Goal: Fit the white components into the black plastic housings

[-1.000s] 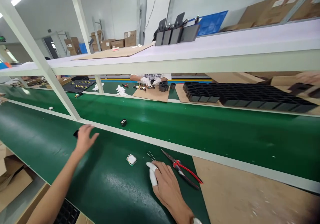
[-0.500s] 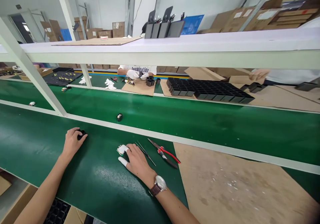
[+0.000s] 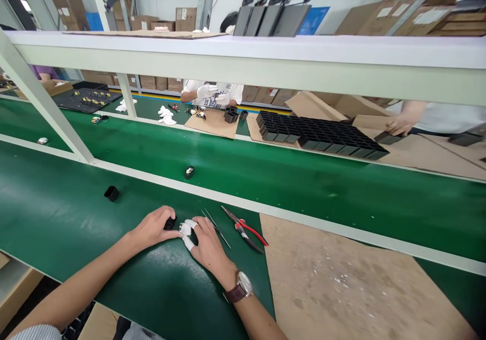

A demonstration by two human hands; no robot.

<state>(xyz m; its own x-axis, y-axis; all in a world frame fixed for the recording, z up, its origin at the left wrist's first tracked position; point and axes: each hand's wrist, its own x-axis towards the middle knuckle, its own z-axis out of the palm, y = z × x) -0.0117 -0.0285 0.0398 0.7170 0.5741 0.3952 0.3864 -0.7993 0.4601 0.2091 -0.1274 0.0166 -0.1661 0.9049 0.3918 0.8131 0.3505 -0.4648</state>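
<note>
A small black housing (image 3: 169, 223) is gripped between the thumb and fingers of my left hand (image 3: 152, 227). Right beside it, my right hand (image 3: 207, 246), with white covers on thumb and index finger, holds a small white part (image 3: 186, 229) at the green table surface. Another black housing (image 3: 111, 194) sits on the table to the left. Tweezers (image 3: 217, 229) and red-handled pliers (image 3: 245, 228) lie just right of my right hand. A watch is on my right wrist.
A brown board (image 3: 341, 274) covers the right of the table. Beyond a pale rail (image 3: 170, 183), the green belt (image 3: 304, 178) carries a small black piece (image 3: 189, 172). Across it are black trays (image 3: 322, 135) and people's hands. A white shelf (image 3: 243, 64) spans above.
My left hand has moved right with a black housing, up to the white part. A black housing now shows where my left hand was. The view has shifted slightly, and the belt piece appears further right.
</note>
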